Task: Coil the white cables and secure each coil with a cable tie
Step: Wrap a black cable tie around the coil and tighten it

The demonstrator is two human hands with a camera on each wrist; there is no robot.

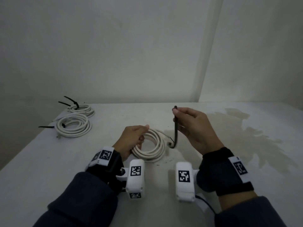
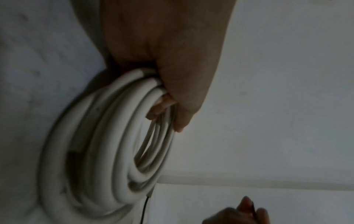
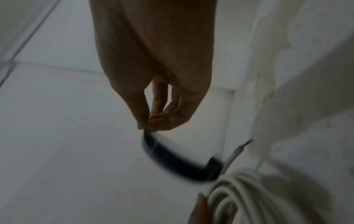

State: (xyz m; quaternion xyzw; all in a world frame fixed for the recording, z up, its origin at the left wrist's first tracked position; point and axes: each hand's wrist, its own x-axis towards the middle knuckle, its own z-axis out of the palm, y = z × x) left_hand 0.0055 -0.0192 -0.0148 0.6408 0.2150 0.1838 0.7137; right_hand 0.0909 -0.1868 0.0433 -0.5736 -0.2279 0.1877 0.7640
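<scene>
A coil of white cable [image 1: 152, 147] lies on the white table [image 1: 49, 161] in front of me. My left hand [image 1: 133, 138] grips its near-left side, fingers curled through the loops [image 2: 107, 144]. My right hand [image 1: 188, 122] pinches the upper end of a black cable tie [image 1: 175, 128] between thumb and fingertips and holds it up. The tie [image 3: 172, 160] hangs down and curves in at the coil's right side [image 3: 239, 197], beside the cable's bare end [image 3: 237, 151]. Whether the tie passes round the coil is hidden.
Two white coils bound with black ties lie at the table's far left: a larger one [image 1: 73, 126] and a smaller one [image 1: 82, 108] behind it. A wall [image 1: 131, 46] stands just behind the table. A damp stain [image 1: 246, 133] marks the right side.
</scene>
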